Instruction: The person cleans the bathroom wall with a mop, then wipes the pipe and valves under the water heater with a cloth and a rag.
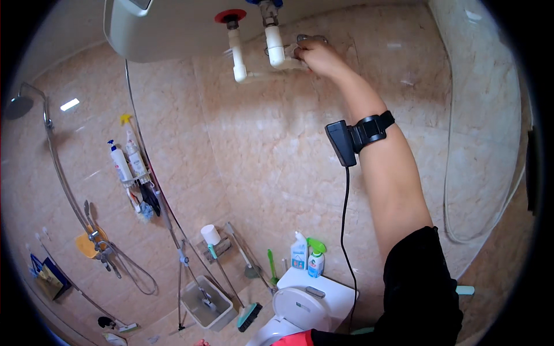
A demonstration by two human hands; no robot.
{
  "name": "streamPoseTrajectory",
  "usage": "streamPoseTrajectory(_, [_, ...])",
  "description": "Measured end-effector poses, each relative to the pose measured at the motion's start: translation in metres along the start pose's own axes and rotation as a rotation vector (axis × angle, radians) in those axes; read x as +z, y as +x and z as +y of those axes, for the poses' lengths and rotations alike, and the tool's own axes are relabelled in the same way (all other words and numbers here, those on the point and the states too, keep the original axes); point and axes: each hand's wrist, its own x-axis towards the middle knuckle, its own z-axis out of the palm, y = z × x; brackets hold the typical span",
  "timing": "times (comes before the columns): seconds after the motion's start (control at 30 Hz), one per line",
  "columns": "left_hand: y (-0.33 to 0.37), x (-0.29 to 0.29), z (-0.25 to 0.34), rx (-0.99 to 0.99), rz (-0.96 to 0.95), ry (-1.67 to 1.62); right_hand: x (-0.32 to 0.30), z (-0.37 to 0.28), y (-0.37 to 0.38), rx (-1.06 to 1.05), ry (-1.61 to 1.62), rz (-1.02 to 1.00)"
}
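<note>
My right hand [317, 56] reaches up to the wall beneath a white water heater [173, 34]. Its fingers are closed beside the horizontal run of a white pipe [275, 49] that comes down from the heater's blue-ringed outlet [269, 4]. A small greyish metal piece [311, 39] shows just above the fingers; what they grip is too small and shadowed to make out. Left of it, a second white pipe [238, 66] drops from the red-ringed outlet [231, 16]. A black strapped device [352, 138] with a cable sits on my right forearm. My left hand is out of view.
Below stand a white toilet [303, 305] with two cleaner bottles [306, 254] on its tank, a grey bin [208, 303] and a broom [249, 317]. A shower head [20, 106] and bottle rack [135, 179] are on the left. A pale hose [447, 190] hangs at right.
</note>
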Motion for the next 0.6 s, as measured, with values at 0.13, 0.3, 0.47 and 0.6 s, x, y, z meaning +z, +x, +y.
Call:
streamPoseTrajectory(0.13, [-0.001, -0.001, -0.002, -0.002, -0.011, -0.009, 0.000, -0.012, -0.003, 0.041, 0.170, -0.021])
streamPoseTrajectory(0.3, [0.002, -0.004, -0.005, -0.010, -0.023, -0.031, 0.009, -0.018, -0.012, 0.012, 0.452, 0.087])
streamPoseTrajectory(0.47, [-0.059, 0.047, 0.015, 0.137, -0.030, 0.112, 0.011, -0.011, -0.023, 0.206, 1.098, 0.212])
streamPoseTrajectory(0.6, [-0.030, 0.022, 0.017, 0.102, -0.019, 0.053, 0.001, 0.016, -0.024, 0.282, 0.982, 0.323])
